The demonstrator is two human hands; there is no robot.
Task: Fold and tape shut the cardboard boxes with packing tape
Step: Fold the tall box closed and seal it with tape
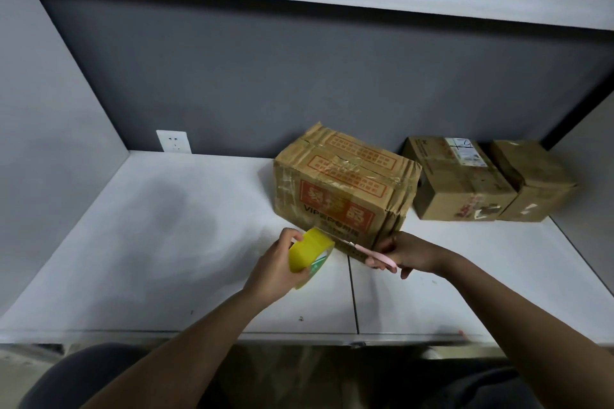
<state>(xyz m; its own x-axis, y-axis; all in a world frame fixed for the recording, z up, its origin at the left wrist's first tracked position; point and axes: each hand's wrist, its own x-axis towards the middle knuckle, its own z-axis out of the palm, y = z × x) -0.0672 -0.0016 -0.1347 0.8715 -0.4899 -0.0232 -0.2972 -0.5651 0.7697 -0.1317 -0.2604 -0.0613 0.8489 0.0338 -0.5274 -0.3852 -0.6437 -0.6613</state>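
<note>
A worn cardboard box [345, 183] with red print stands on the white table [166, 242], its top flaps folded down with tape across them. My left hand [277, 271] grips a yellow roll of packing tape [310, 254] just in front of the box's lower front edge. My right hand [403, 254] holds pink-handled scissors [375, 254], blades pointing left toward the roll, close against the bottom of the box's front face. A stretch of tape between roll and box is too faint to tell.
Two more closed cardboard boxes [461, 179] [535, 176] sit side by side at the back right, near the right wall. A wall socket [174, 141] is at the back left. A grey partition wall and a shelf stand behind. A seam [354, 295] divides the tabletop.
</note>
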